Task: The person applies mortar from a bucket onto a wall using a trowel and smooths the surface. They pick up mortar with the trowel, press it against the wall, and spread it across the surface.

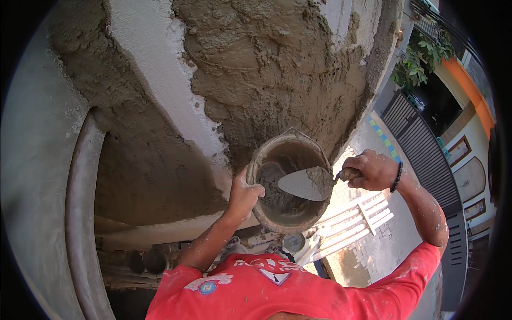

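Right hand (373, 169) fingers are closing round the steel pointed trowel (306, 183), dipping into the round mortar-caked bucket (290, 181) the left hand (244, 194) is gripping by its rim; grey wet plaster (277, 69) is covering part of the wall, white patches (154, 69) remaining bare.

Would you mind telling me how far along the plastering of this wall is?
Done: rough wet mortar covers the upper wall. In hand: the left hand grips the bucket rim while the right hand dips the trowel in. Left: a bare white strip and unsmoothed mortar.
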Motion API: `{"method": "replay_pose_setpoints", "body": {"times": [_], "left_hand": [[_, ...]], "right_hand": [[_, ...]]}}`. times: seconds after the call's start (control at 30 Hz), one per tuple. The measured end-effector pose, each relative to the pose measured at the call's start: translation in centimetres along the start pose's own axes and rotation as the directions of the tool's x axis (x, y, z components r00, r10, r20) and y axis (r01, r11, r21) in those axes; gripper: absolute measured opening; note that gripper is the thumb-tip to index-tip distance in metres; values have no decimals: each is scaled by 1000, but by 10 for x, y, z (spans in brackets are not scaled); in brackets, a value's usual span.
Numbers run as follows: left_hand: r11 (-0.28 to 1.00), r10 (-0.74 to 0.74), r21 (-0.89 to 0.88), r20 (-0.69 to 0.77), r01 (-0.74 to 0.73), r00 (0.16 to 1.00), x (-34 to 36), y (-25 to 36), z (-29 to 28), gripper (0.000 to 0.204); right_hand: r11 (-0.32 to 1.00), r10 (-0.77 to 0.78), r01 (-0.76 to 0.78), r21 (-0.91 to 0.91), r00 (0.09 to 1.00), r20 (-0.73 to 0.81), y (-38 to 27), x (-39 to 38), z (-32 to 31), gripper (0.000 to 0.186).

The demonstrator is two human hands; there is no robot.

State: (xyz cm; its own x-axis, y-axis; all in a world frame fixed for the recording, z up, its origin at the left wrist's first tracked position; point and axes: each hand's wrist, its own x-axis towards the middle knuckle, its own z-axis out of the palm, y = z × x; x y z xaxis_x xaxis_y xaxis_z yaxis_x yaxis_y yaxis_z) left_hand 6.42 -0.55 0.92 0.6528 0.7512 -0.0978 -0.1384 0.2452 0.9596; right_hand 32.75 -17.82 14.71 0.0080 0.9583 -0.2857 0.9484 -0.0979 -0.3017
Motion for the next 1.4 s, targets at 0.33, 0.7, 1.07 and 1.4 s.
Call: {"method": "replay_pose_setpoints", "body": {"times": [0.33, 0.7, 1.07, 1.4], "left_hand": [[924, 192, 313, 113, -218, 975, 7, -9, 21, 65], [974, 124, 174, 142, -148, 982, 15, 3, 42, 58], [860, 232, 381, 297, -338, 926, 6, -1, 63, 62], [815, 261, 427, 332, -391, 907, 9, -30, 64, 63]], "right_hand": [[787, 51, -252, -564, 936, -347, -19, -5, 64, 36], [802, -180, -52, -595, 929, -323, -10, 8, 146, 48], [725, 87, -298, -621, 934, -347, -18, -11, 111, 31], [872, 278, -174, 457, 945, -170, 10, -5, 186, 47]]}}
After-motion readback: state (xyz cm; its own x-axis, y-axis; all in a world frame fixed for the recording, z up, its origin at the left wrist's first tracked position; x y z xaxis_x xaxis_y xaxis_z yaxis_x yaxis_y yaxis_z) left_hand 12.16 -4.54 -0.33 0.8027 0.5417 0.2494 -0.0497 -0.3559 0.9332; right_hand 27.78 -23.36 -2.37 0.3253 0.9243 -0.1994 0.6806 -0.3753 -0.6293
